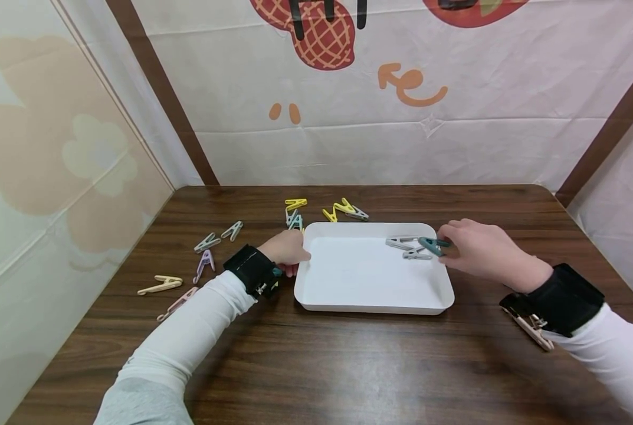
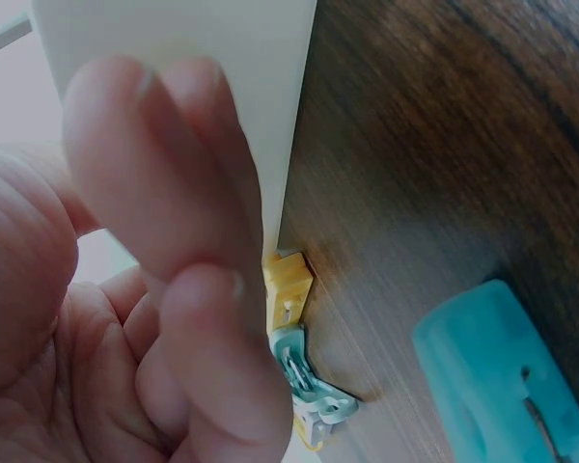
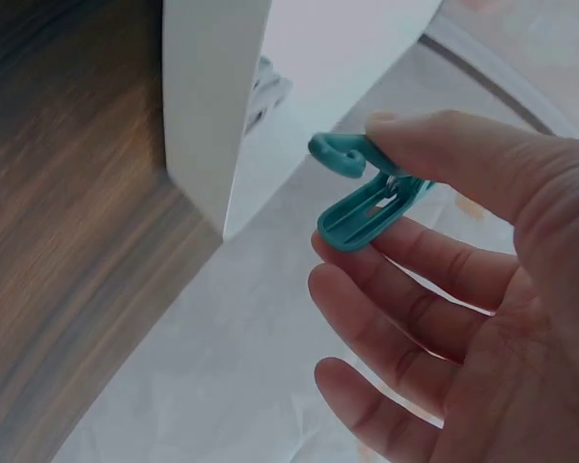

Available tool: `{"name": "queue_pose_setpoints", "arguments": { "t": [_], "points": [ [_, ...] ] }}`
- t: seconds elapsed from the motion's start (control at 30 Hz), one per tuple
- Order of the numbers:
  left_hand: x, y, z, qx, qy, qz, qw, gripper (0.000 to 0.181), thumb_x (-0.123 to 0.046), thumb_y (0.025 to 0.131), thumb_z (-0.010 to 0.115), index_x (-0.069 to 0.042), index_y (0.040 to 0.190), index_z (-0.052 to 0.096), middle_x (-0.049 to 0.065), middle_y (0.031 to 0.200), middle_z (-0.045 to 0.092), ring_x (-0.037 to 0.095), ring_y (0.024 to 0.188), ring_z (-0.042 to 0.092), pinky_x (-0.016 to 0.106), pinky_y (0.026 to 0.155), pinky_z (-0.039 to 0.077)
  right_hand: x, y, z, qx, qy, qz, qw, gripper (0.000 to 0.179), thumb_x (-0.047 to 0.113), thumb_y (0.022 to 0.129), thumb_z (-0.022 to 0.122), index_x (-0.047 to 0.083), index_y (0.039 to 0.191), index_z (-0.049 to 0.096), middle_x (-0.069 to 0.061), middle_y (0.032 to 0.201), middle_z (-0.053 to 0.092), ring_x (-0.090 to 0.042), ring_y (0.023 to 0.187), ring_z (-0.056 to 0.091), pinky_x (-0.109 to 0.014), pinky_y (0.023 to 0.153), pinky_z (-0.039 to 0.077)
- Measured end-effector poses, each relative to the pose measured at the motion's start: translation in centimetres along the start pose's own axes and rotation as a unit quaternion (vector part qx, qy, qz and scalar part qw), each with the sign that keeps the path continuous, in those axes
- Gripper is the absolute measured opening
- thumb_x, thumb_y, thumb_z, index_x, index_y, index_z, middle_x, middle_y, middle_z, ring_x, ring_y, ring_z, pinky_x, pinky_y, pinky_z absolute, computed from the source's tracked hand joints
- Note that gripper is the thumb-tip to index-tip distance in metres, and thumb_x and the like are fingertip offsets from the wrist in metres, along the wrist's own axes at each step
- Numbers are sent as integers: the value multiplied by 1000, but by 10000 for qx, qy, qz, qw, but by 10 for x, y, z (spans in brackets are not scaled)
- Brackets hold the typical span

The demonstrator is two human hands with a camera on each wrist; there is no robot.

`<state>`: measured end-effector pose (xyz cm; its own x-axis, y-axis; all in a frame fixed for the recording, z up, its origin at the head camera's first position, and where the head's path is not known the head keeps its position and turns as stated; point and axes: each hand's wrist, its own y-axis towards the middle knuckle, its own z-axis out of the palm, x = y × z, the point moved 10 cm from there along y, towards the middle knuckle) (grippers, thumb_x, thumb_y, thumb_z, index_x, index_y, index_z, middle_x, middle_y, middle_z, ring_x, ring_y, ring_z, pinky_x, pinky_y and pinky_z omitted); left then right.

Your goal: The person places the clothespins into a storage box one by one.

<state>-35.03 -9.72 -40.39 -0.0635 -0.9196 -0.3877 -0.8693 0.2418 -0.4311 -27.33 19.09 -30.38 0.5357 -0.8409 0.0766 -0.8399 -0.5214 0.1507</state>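
Observation:
My right hand (image 1: 478,251) pinches a dark teal clothespin (image 3: 367,198) between thumb and fingers, above the right rim of a white tray (image 1: 358,283). Grey clothespins (image 1: 416,254) lie inside the tray near that side. At the tray's left edge, my left hand (image 1: 287,248) grips the rim, its fingers outside the wall in the left wrist view. Beyond those fingers lie a yellow clothespin (image 2: 288,289) and a light teal clothespin (image 2: 314,376). Close to the left wrist camera shows a teal clothespin (image 2: 502,376), partly cut off by the frame.
Left of the tray lie a cream clothespin (image 1: 160,284), a pink clothespin (image 1: 177,304), a purple clothespin (image 1: 203,265) and pale grey-green clothespins (image 1: 207,242). Behind it are yellow clothespins (image 1: 344,206). A beige clip (image 1: 531,332) hangs at the right wristband. Printed cloth (image 1: 374,147) borders the wooden table (image 1: 358,366).

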Motion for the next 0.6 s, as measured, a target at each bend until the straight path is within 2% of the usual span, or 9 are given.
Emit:
{"name": "queue_pose_setpoints", "arguments": {
  "t": [0.13, 0.27, 0.37, 0.6],
  "points": [
    [0, 0, 0, -2, -19, -7, 10000, 24, -14, 94, 57, 0, 75, 64, 9, 56, 63, 14, 41, 58, 21, 41, 43, 13, 9, 14, 248, -6, -237, 9994, 27, 16, 77, 82, 8, 97, 66, 2, 80, 57, -12, 65, 46, -29, 53, 42],
    [1, -1, -1, -22, -42, 0, 10000, 24, -13, 93, 57, 0, 74, 64, 9, 55, 63, 14, 41, 58, 22, 41, 44, 21, 17, 29, 505, -28, -399, 9979, 30, 16, 75, 83, 6, 98, 67, -3, 87, 62, -15, 71, 50, -32, 59, 47],
    [1, -1, -1, -34, -34, 17, 10000, 24, -13, 93, 57, 0, 74, 63, 9, 55, 63, 14, 41, 58, 22, 41, 44, 22, 21, 39, 680, 45, -468, 9966, 29, 15, 75, 84, 7, 97, 66, -3, 88, 62, -17, 74, 52, -36, 65, 49],
    [1, 0, 0, -20, -89, 102, 9999, 23, -11, 93, 56, 1, 74, 63, 8, 54, 63, 13, 40, 57, 21, 39, 42, 18, 26, 56, 849, -48, -591, 9946, 27, 17, 73, 85, 10, 89, 64, 1, 80, 61, -16, 71, 54, -41, 69, 48]
  ]
}}
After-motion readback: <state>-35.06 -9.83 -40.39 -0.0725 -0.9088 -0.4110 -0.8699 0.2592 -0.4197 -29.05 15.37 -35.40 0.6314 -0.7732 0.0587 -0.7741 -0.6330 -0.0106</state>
